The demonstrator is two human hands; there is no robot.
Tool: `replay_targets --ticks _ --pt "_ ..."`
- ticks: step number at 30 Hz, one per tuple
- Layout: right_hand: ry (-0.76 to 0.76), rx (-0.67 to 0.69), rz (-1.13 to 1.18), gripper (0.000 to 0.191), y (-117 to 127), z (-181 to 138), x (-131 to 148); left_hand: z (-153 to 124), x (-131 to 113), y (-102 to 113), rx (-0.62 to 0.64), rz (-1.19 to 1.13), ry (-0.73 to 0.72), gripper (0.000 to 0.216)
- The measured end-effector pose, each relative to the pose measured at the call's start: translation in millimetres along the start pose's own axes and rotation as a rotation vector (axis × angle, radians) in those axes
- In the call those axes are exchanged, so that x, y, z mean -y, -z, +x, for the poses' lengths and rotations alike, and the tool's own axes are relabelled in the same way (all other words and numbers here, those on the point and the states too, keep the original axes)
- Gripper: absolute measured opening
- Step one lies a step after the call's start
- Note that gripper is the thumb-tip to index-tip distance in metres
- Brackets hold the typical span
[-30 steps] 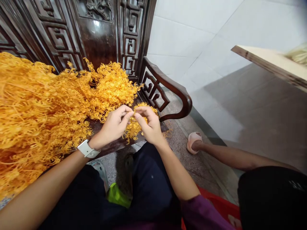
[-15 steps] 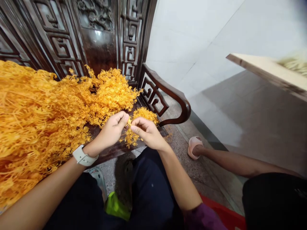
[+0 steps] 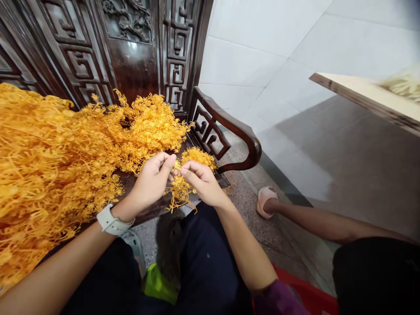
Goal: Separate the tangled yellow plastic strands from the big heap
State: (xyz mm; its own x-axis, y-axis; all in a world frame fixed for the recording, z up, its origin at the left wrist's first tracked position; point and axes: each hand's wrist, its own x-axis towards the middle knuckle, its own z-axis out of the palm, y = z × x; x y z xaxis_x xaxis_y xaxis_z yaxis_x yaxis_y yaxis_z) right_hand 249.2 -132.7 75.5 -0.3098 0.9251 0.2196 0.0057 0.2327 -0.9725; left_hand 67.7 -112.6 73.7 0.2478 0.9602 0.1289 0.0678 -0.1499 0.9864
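Observation:
My left hand [image 3: 151, 180] and my right hand [image 3: 201, 180] meet over the front edge of a dark carved wooden bench [image 3: 226, 131]. Both pinch a small orange plastic sprig [image 3: 180, 191] that dangles between them. A white watch [image 3: 110, 222] is on my left wrist. A big heap of the same orange plastic sprigs [image 3: 59, 162] covers the bench seat to the left. A smaller clump of sprigs [image 3: 197, 155] lies just behind my fingers by the armrest.
Another person's leg [image 3: 321, 223] stretches across the floor at the right, its foot in a pink slipper [image 3: 265, 199]. A pale wooden board [image 3: 367, 98] juts in at the upper right. A red crate edge [image 3: 305, 297] and a green slipper [image 3: 159, 282] sit below.
Both hands have come down and a little toward me, still pinching the sprig, which now hangs lower past the bench edge. The view has tilted slightly.

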Motion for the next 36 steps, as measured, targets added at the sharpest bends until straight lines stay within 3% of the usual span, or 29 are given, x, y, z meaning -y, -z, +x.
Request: replay_targets --ticks 5,11,16,19,25,32,36 --pt "0.025 -0.14 -0.076 0.029 1 1 -7 0 3 -5 0.074 -0.178 0.048 0.04" --pt "0.053 -0.161 -0.147 0.024 2 -1 -7 1 5 -1 0.104 0.021 -0.115 0.019" --pt "0.061 -0.217 -0.209 0.024 2 -3 -6 2 1 5 0.147 0.101 -0.15 0.017" --pt "0.068 -0.178 -0.168 0.026 3 -5 -4 2 -3 5 0.174 0.073 -0.156 0.018" --pt "0.019 -0.019 0.004 0.032 8 -9 3 1 -14 4 0.316 -0.231 -0.057 0.037" --pt "0.022 0.132 0.107 0.032 14 -15 2 -5 -10 2 0.413 -0.393 0.073 0.038" --pt "0.012 0.08 0.093 0.034 18 -17 -1 -10 -19 1 0.452 -0.543 0.126 0.037"
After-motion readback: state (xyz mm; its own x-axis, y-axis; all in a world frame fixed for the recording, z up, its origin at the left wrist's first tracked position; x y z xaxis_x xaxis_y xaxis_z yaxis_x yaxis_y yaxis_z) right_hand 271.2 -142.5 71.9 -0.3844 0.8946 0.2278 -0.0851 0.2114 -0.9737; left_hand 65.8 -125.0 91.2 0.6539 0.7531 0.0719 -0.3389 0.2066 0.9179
